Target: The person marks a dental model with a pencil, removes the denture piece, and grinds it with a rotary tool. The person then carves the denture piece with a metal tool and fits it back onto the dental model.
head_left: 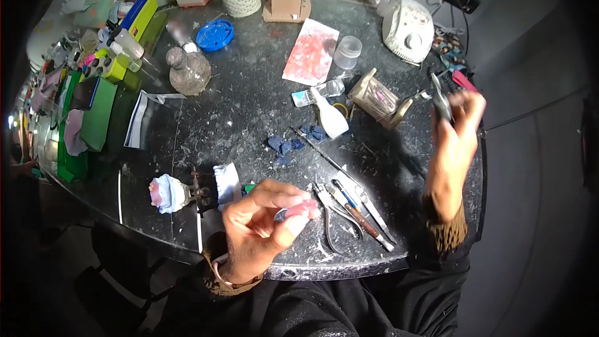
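Note:
Near the table's front edge, my left hand (259, 228) pinches a small pink piece (301, 208) between thumb and fingers. My right hand (454, 150) is raised at the right side, its fingers closed around a dark handpiece (441, 103) with a metal tip pointing up. Just right of my left hand lie metal pliers (337, 215), a brown-handled brush (368, 231) and other thin tools. A plaster model (170, 193) with a pink part sits in a metal frame to the left of my left hand.
Dark blue lumps (284, 145), a white bottle (331, 117) and a wooden holder (376, 100) stand mid-table. Behind are a pink-stained sheet (311, 52), a clear jar (347, 52), a blue lid (214, 35) and a white device (408, 30). Green boxes (100, 115) crowd the left.

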Demonstrator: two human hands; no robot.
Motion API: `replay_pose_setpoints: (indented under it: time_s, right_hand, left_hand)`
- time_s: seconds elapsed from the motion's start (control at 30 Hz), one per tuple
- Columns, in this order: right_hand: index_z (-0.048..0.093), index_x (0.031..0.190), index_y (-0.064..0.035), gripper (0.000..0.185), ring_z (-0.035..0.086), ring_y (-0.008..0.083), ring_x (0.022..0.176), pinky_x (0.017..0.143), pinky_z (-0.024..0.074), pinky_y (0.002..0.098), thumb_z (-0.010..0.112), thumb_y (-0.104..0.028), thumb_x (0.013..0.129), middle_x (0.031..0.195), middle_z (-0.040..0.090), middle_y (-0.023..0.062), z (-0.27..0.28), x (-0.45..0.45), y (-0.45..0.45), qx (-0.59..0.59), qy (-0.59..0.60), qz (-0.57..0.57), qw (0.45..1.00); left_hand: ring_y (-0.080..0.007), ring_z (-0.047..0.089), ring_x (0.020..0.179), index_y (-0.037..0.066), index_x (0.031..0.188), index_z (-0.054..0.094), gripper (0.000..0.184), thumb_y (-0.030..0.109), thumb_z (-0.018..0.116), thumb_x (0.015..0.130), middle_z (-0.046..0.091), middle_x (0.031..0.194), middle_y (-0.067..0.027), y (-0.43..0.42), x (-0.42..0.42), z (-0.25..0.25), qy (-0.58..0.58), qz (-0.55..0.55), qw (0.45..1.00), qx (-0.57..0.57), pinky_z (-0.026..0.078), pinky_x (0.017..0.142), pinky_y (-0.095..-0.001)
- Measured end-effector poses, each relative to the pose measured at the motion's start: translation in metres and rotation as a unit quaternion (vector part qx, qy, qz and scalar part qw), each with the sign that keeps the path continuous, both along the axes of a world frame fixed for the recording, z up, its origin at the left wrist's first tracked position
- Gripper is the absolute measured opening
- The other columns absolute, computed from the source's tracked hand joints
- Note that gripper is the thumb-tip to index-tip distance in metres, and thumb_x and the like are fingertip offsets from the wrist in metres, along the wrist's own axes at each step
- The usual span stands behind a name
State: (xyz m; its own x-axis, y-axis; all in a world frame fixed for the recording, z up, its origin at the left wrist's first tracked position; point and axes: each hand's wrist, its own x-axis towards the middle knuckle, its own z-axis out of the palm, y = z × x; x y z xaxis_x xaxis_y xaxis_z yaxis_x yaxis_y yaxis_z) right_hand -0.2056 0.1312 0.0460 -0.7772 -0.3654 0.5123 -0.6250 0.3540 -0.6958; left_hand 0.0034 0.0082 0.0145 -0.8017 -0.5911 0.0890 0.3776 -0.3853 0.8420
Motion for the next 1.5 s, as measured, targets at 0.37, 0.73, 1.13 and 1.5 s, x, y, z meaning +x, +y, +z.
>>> replay_pose_setpoints:
  time_s: [0.37, 0.73, 1.13, 1.5]
  right_hand:
    - [0.043, 0.089, -0.0026, 0.027, 0.055, 0.0303, 0.073, 0.06, 0.0459, 0.0376, 0.057, -0.011, 0.067, 0.085, 0.046, 0.0138, -0.062, -0.033, -0.053, 0.296, 0.244, 0.029, 0.923]
    - [0.059, 0.078, -0.0052, 0.012, 0.058, 0.0235, 0.067, 0.054, 0.0447, 0.034, 0.064, -0.015, 0.074, 0.072, 0.053, 0.0071, -0.013, 0.077, 0.045, 0.528, 0.014, 0.128, 0.839]
    - [0.039, 0.082, -0.0017, 0.015, 0.055, 0.0241, 0.063, 0.062, 0.0441, 0.0339, 0.049, 0.008, 0.076, 0.081, 0.058, 0.0169, -0.016, 0.098, 0.072, 0.256, -0.175, -0.052, 0.949]
    - [0.032, 0.09, -0.0068, 0.035, 0.059, 0.0221, 0.054, 0.039, 0.0561, 0.0301, 0.061, 0.005, 0.076, 0.078, 0.047, 0.0137, -0.013, 0.126, 0.021, -0.579, -0.4, 0.178, 0.688]
  left_hand:
    - [-0.023, 0.061, 0.085, 0.001, 0.083, 0.056, 0.011, -0.007, 0.057, 0.075, 0.057, 0.089, -0.0108, -0.01, 0.009, -0.001, 0.017, 0.026, 0.994, 0.106, 0.051, 0.076, -0.0345]
    - [-0.0212, 0.063, 0.082, -0.003, 0.08, 0.055, 0.016, -0.014, 0.06, 0.071, 0.059, 0.09, -0.0183, -0.009, 0.013, -0.001, 0.082, 0.008, 0.995, 0.06, 0.055, 0.073, -0.0328]
    - [-0.0192, 0.065, 0.08, -0.003, 0.073, 0.055, 0.022, -0.019, 0.066, 0.061, 0.06, 0.084, -0.0173, -0.002, 0.008, 0.001, 0.048, 0.046, 0.998, 0.021, 0.057, 0.069, -0.0286]
    - [-0.0177, 0.065, 0.073, -0.001, 0.075, 0.062, 0.023, -0.015, 0.07, 0.058, 0.06, 0.084, -0.0143, 0.001, 0.007, -0.001, 0.044, 0.038, 0.994, -0.093, 0.057, 0.063, -0.0245]
